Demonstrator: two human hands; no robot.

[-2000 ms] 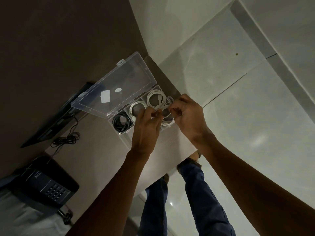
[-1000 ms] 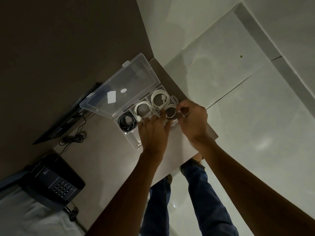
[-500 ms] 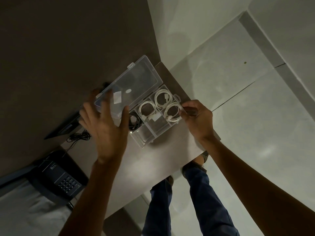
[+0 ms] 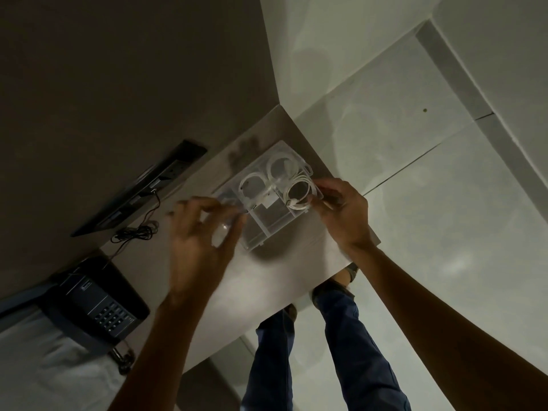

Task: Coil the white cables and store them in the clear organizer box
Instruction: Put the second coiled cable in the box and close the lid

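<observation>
- Three white cables, all coiled, sit in the far compartments of the clear organizer box, one coil to a compartment; the near compartment looks empty.
- The lid appears to be down over the box, or very nearly; blur and clear plastic make it hard to call.
- The box lies on the bench towards its far right corner.
- Right hand is at the box's right edge, fingers together and pinched on the rim beside the nearest coil.
- Left hand is blurred at the box's left side, fingers spread apart, touching the edge; whether they grip anything I cannot tell.
- Judgement: coiling and stowing look done; only snapping the lid shut seems left.
- Further left: a tangle of black wire and a dark telephone, well apart.
</observation>
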